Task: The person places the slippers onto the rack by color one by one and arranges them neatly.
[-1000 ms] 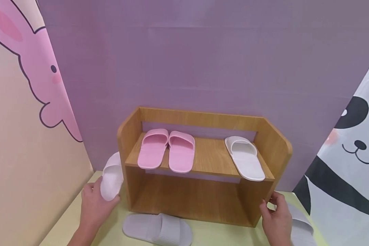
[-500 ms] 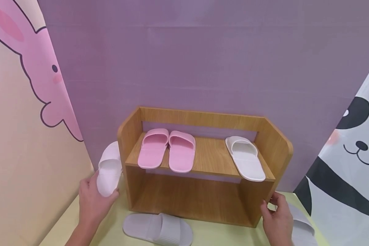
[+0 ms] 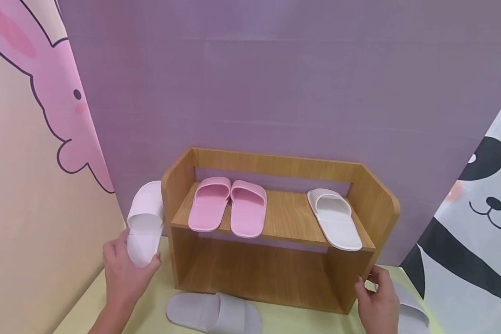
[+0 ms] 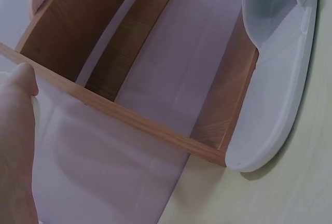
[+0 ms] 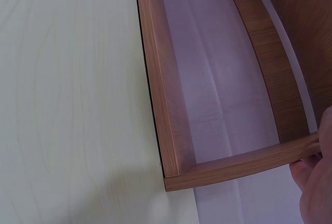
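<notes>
Beside the shelf's left end, my left hand (image 3: 125, 271) holds a white slipper (image 3: 145, 227) by its heel end, thumb on one edge and fingers on the other. The slipper's strap end points up and away, overlapped by the side panel. My right hand (image 3: 377, 301) grips the lower right side panel of the wooden shoe rack (image 3: 292, 215), thumb on the near side; the right wrist view shows that hand (image 5: 315, 177) at the panel's edge. On the upper shelf, two pink slippers (image 3: 208, 208) sit side by side at left, one white slipper (image 3: 338, 225) at right.
A grey slipper (image 3: 213, 311) lies sideways on the pale tabletop (image 3: 300, 320) before the rack. Another grey slipper (image 3: 411, 308) lies right of my right hand, partly hidden. A purple wall (image 3: 284, 93) stands behind; a rabbit-painted panel (image 3: 21, 199) and a panda-painted panel (image 3: 480, 250) flank it.
My left hand has moved the white slipper up and slightly left along the rack's left side, and more of its strap shows. My right hand keeps its grip on the right panel.
</notes>
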The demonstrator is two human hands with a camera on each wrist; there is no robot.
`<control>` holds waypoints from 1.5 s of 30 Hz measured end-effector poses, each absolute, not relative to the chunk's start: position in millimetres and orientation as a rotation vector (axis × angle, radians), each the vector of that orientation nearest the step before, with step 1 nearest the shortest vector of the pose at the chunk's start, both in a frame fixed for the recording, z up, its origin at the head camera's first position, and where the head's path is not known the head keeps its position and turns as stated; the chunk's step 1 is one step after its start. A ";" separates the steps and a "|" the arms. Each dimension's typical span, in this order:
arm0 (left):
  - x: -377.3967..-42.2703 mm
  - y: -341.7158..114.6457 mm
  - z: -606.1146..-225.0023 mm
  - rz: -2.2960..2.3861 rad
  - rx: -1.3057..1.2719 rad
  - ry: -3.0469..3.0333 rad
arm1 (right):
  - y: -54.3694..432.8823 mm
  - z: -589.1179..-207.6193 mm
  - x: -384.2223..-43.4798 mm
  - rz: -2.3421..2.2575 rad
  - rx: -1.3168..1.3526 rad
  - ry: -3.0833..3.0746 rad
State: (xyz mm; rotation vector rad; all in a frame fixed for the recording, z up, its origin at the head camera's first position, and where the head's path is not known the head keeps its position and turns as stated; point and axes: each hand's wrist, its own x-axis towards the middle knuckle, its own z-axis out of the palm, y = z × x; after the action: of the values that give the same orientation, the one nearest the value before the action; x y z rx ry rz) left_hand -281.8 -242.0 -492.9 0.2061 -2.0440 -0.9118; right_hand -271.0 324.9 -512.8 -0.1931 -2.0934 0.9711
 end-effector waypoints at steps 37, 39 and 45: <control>-258.5 -215.9 -458.1 -0.963 0.022 -1.747 | 328.5 -508.1 -268.1 0.934 -0.166 -2.109; -256.0 -210.9 -457.4 -0.966 -0.005 -1.745 | 326.8 -508.4 -268.1 0.936 -0.159 -2.109; -248.8 -190.2 -454.9 -0.998 -0.131 -1.766 | 324.8 -507.6 -267.9 0.921 -0.155 -2.106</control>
State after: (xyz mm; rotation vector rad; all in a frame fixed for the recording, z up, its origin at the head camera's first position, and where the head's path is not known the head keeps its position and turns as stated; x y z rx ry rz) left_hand -248.8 -190.2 -454.9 -0.1312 -1.7663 -0.9979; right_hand -267.9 324.8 -507.6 -0.1545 -2.1065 0.9215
